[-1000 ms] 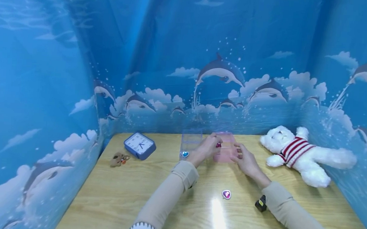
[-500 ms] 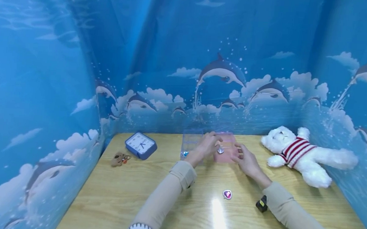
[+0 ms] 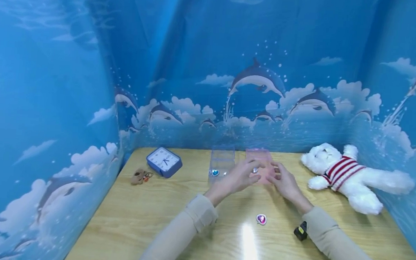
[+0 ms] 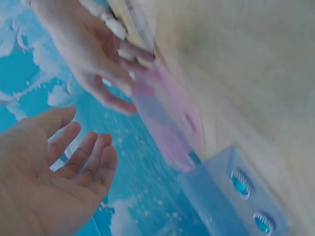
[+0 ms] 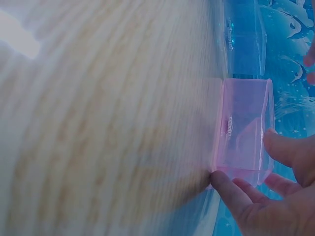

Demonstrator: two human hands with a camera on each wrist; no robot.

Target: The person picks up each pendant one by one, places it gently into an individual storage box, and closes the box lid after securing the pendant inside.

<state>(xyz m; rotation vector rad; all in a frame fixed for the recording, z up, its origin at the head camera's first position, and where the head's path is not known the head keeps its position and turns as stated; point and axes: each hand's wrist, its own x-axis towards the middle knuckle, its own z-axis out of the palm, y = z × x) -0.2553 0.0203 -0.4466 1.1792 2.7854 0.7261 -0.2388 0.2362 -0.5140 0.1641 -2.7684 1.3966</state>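
A translucent pink box (image 3: 259, 153) stands at the back of the table with one gem (image 3: 255, 170) inside. My right hand (image 3: 288, 185) holds its right side; in the right wrist view the thumb lies at the upper edge of the pink box (image 5: 246, 98) and the fingers at the end wall. Near the pink box's left side hovers my left hand (image 3: 239, 178), fingers loosely bent and holding nothing, as the left wrist view shows its bare palm. Beside it is a clear blue box (image 4: 206, 189) containing a blue gem (image 4: 240, 185) and a second blue gem (image 4: 264, 225).
A pink heart-shaped gem (image 3: 261, 219) lies nearer the front. At the left are a blue clock (image 3: 164, 162) and a small brown bear keychain (image 3: 139, 176). A white teddy bear (image 3: 347, 172) in a striped sweater lies right. A dolphin-print curtain (image 3: 196, 86) encloses the table.
The left hand has let go of the red gem, which now lies in the pink box, and has drawn back slightly toward the front. The right hand stays at the pink box.
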